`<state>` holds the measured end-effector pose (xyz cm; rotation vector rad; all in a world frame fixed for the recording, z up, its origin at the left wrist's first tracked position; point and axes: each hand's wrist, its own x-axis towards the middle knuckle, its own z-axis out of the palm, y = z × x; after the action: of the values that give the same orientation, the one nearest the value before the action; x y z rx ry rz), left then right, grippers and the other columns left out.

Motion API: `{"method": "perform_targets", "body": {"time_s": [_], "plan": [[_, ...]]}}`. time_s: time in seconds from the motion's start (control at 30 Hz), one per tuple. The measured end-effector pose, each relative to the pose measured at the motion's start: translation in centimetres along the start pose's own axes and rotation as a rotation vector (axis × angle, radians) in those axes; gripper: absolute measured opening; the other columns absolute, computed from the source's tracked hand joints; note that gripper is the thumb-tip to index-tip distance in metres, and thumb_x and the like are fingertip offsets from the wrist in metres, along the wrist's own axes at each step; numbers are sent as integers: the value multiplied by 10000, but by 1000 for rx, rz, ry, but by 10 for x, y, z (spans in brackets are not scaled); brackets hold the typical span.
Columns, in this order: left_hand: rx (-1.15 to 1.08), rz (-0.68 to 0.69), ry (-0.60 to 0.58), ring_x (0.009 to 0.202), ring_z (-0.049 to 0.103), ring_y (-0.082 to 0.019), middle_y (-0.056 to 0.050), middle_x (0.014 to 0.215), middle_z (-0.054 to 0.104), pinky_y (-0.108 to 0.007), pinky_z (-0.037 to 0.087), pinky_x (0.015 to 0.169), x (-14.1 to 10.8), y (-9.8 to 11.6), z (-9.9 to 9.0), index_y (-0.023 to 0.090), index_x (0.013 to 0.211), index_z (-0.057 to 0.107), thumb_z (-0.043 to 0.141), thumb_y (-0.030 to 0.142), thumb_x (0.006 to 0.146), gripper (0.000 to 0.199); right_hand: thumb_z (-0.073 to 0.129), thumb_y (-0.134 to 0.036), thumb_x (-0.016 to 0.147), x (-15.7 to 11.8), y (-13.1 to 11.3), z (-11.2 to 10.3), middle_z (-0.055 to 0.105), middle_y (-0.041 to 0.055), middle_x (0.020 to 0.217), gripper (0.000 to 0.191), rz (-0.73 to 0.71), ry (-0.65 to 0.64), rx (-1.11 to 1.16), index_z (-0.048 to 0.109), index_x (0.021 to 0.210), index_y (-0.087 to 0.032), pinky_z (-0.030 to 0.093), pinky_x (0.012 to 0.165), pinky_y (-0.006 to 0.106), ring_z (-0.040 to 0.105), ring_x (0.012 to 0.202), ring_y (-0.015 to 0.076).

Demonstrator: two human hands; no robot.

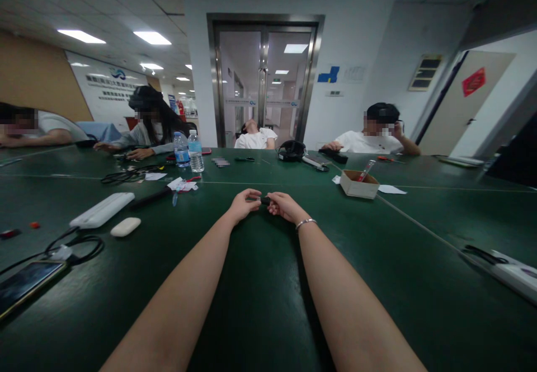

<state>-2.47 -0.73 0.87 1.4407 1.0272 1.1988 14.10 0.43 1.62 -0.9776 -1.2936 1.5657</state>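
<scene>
Over the middle of the dark green table (260,260), both my arms reach forward and my hands meet around a small black object (265,200). Its kind is too small to make out. My right hand (286,206) has its fingers curled and pinches the right end; a silver bangle circles that wrist. From the other side, the curved fingers and thumb of my left hand (244,205) close on the left end. Fingers hide part of the object.
Left lie a white power strip (103,210), a white rounded case (126,226), a phone (31,282) and cables. Two water bottles (196,151) stand farther back. An open box (359,184) sits right, and another power strip (518,274) at the right edge. Several people sit around the table.
</scene>
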Motion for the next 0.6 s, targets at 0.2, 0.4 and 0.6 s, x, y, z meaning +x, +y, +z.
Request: {"method": "perform_targets", "body": {"time_s": [0.2, 0.4, 0.6], "plan": [[-18, -12, -27, 811, 572, -139, -89, 935, 579, -314, 525, 736, 3, -3, -3, 131, 949, 594, 706, 144, 656, 314, 597, -130, 814, -3, -1, -3, 551, 2, 507, 56, -7, -36, 76, 543, 803, -120, 470, 390, 154, 574, 435, 110], [-26, -9, -29, 838, 574, -152, -81, 901, 583, -323, 515, 765, 3, -4, -5, 131, 946, 601, 680, 133, 679, 279, 650, 9, 699, -4, 1, -9, 627, 22, 716, 274, -60, -124, 184, 555, 908, -141, 552, 630, 225, 642, 629, 125], [-34, 21, -18, 822, 579, -150, -81, 912, 580, -349, 513, 773, 4, -5, -5, 137, 954, 597, 685, 139, 675, 293, 606, -169, 820, -1, 0, -4, 593, 36, 612, 107, 5, -79, 63, 536, 883, -118, 512, 435, 188, 599, 472, 122]]}}
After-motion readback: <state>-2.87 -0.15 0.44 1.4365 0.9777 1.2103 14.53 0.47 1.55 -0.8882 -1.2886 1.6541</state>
